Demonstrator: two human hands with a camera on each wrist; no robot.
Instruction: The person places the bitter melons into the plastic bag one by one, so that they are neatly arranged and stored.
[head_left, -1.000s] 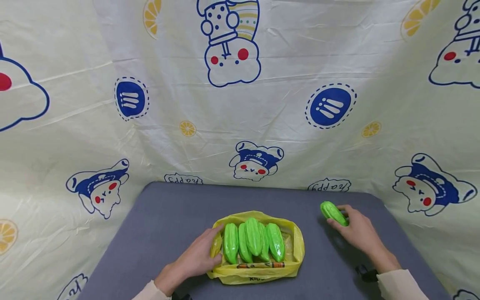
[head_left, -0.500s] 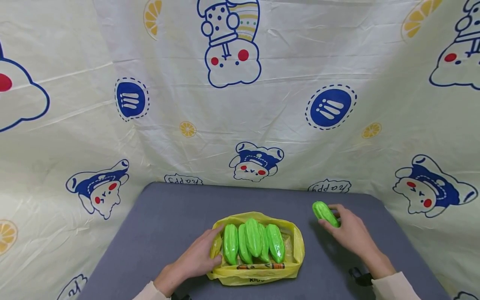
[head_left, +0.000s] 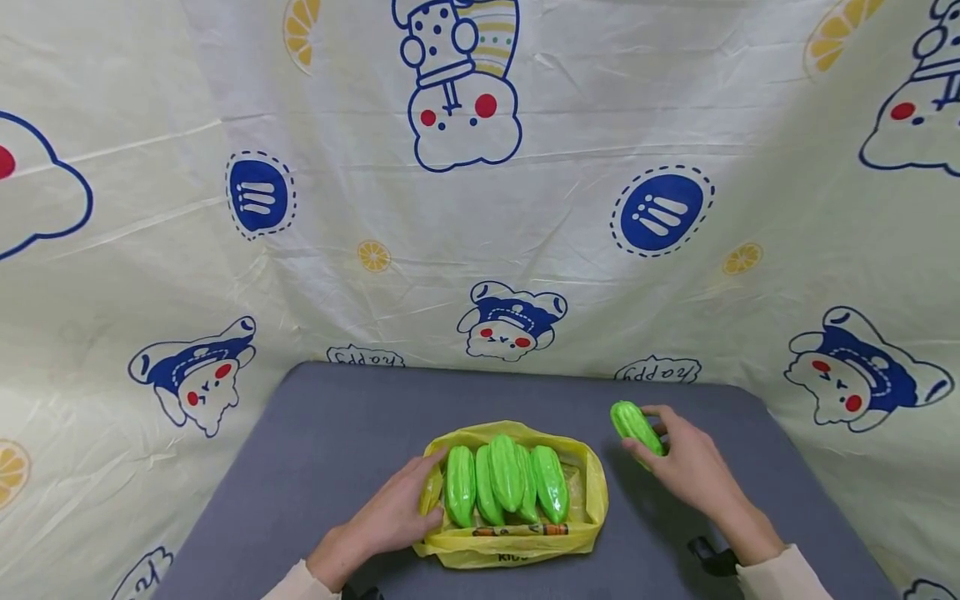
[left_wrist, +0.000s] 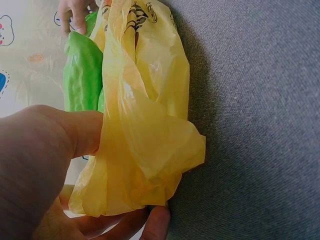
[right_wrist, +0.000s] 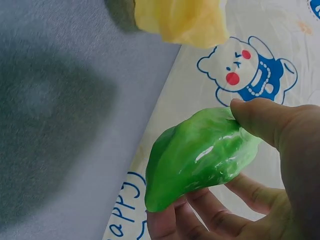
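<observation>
My right hand (head_left: 693, 462) holds a green bitter melon (head_left: 635, 425) in the air, to the right of a yellow plastic bag (head_left: 517, 552). In the right wrist view, the thumb lies on top of this ribbed, glossy melon (right_wrist: 200, 150) and the fingers support it from below. Several similar green bitter melons (head_left: 507, 473) lie side by side in the opened bag, one resting over the others. At the bag's left rim, my left hand (head_left: 397, 508) grips the plastic between thumb and fingers. The left wrist view shows the crumpled bag (left_wrist: 145, 125) in that grip.
A dark grey table (head_left: 345, 433) lies under the bag, its far edge meeting a pale printed curtain (head_left: 337, 167). The curtain also hangs at both sides. A dark strap (head_left: 712, 557) hangs by the right wrist.
The right hand has moved left with the bitter melon, closer to the bag. The left hand and the bag have stayed in place.
</observation>
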